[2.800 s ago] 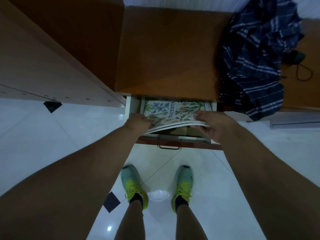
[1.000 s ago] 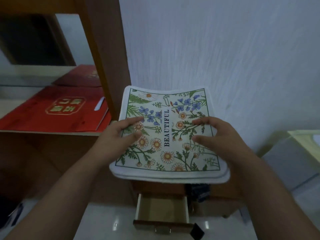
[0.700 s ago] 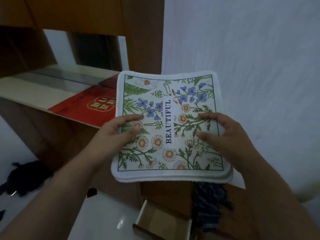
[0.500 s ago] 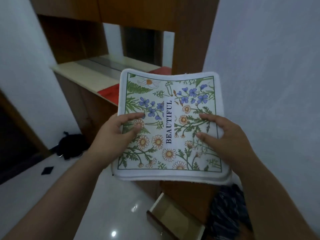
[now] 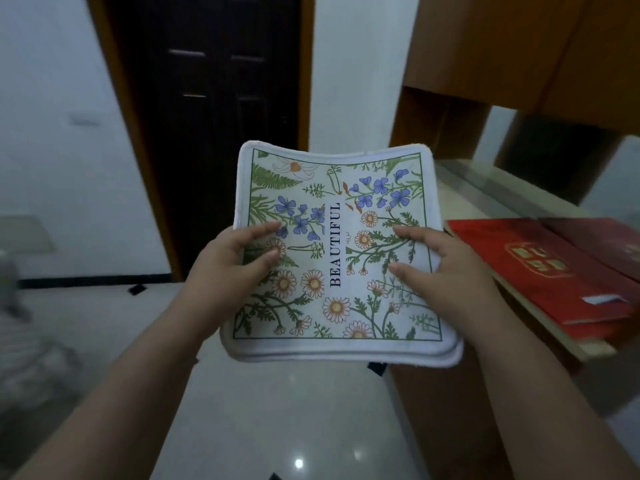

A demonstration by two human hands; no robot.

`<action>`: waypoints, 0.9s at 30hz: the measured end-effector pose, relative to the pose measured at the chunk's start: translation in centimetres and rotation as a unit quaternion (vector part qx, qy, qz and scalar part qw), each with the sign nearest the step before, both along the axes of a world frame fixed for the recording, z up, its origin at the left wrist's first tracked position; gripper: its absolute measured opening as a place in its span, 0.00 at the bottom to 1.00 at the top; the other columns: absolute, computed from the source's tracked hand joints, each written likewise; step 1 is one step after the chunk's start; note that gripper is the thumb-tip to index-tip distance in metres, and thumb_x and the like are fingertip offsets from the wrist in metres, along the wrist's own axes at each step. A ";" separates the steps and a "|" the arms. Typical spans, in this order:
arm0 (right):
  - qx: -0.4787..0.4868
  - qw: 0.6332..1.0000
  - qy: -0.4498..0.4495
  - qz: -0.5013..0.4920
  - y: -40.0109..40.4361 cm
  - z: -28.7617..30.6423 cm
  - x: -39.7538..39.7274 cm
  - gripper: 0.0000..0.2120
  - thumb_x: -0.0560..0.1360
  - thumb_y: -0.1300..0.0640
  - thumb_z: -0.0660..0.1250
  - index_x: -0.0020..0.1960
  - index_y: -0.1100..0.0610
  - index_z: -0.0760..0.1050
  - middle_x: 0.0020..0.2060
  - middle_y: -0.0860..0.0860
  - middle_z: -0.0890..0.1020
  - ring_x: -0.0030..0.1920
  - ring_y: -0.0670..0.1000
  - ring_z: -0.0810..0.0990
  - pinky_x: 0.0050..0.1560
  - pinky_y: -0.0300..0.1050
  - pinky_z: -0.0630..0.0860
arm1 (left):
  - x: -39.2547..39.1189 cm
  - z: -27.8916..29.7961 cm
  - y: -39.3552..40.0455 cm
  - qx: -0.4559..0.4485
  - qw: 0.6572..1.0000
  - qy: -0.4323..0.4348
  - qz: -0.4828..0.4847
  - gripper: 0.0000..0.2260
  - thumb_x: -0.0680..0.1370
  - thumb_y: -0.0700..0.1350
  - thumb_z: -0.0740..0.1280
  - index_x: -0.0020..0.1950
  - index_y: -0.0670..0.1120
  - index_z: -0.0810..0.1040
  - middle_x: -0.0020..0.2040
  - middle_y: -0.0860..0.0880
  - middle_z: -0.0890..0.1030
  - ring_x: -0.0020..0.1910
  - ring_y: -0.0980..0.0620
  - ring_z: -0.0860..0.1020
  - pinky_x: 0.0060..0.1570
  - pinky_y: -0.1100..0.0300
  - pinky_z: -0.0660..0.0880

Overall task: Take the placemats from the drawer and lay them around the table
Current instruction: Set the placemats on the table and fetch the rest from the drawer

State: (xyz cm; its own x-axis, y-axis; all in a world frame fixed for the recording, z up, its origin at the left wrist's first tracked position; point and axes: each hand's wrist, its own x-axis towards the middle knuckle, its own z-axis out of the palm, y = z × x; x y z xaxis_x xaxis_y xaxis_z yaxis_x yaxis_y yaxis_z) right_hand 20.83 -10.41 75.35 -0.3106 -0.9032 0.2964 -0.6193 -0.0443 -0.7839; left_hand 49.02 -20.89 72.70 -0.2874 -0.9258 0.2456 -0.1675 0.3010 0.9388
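A small stack of white placemats [image 5: 337,209], printed with blue and orange flowers and the word BEAUTIFUL, is held flat in front of me at chest height. My left hand [image 5: 232,263] grips the stack's left edge, thumb on top. My right hand [image 5: 440,271] grips its right edge the same way. The layered edges of the stack show along the near side. The drawer and the table are out of view.
A wooden cabinet [image 5: 491,50] stands at the right, with red gift bags [image 5: 554,271] lying on its shelf. A dark door [image 5: 221,109] in a wooden frame is straight ahead. White glossy floor tiles [image 5: 277,420] lie below. Something grey and blurred [image 5: 24,306] sits at the left.
Both hands lifted the placemat stack out of the drawer. My view has since swung left, from the cabinet and wall toward the dark door. The grip on the stack is unchanged.
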 end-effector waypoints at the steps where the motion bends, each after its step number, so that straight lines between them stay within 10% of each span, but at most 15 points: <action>1: 0.000 1.000 0.004 0.024 -1.7 0.4 2.4 0.23 0.72 0.53 0.77 0.62 0.35 0.78 0.60 0.41 0.80 0.54 0.40 0.81 0.48 0.35 0.81 | 2.8 0.2 -0.2 -0.001 1.000 0.005 0.025 0.16 0.77 0.47 0.73 0.61 0.66 0.81 0.67 0.54 0.77 0.59 0.49 0.82 0.51 0.50 0.83; 4: 0.002 0.996 0.004 0.087 -6.3 1.0 10.3 0.24 0.71 0.53 0.78 0.62 0.34 0.78 0.62 0.42 0.80 0.59 0.44 0.80 0.60 0.46 0.79 | 11.7 0.7 -0.6 -0.007 0.994 0.000 0.105 0.17 0.77 0.48 0.74 0.61 0.66 0.81 0.65 0.54 0.79 0.58 0.52 0.83 0.53 0.51 0.83; 8: 0.011 0.986 -0.002 0.167 -11.1 1.0 21.4 0.24 0.71 0.54 0.78 0.63 0.35 0.78 0.60 0.40 0.81 0.54 0.39 0.81 0.47 0.31 0.78 | 23.2 1.0 -0.1 -0.006 0.982 -0.025 0.185 0.18 0.76 0.49 0.75 0.62 0.68 0.79 0.63 0.52 0.80 0.55 0.52 0.84 0.53 0.51 0.82; 14: 0.008 0.966 0.013 0.257 -16.1 0.0 36.5 0.27 0.71 0.53 0.78 0.66 0.35 0.75 0.62 0.42 0.79 0.56 0.44 0.80 0.51 0.39 0.78 | 36.5 0.9 1.5 -0.029 0.944 -0.086 0.316 0.21 0.77 0.47 0.74 0.68 0.63 0.77 0.63 0.57 0.76 0.59 0.57 0.78 0.48 0.73 0.76; 20: 0.011 0.938 0.016 0.346 -20.2 -0.6 49.1 0.28 0.72 0.54 0.78 0.68 0.37 0.74 0.62 0.43 0.78 0.55 0.42 0.80 0.47 0.34 0.75 | 47.8 0.3 2.6 -0.012 0.904 -0.101 0.415 0.21 0.76 0.51 0.75 0.66 0.68 0.77 0.63 0.56 0.78 0.61 0.52 0.80 0.62 0.48 0.78; 27: 0.022 0.901 0.033 0.432 -26.8 -2.0 59.1 0.28 0.72 0.53 0.77 0.68 0.36 0.74 0.59 0.43 0.77 0.59 0.46 0.78 0.62 0.45 0.76 | 54.7 -1.5 1.0 0.008 0.856 -0.097 0.507 0.21 0.76 0.50 0.75 0.65 0.68 0.77 0.63 0.58 0.76 0.63 0.54 0.78 0.65 0.48 0.77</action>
State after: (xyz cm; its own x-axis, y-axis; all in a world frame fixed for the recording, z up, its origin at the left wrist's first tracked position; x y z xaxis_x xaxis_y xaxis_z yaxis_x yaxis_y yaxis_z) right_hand 79.95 -37.23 73.34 0.5305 -0.8110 0.2466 -0.4137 -0.5016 -0.7598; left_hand 103.72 -19.88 71.24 0.6321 -0.7265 0.2695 -0.4890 -0.1043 0.8660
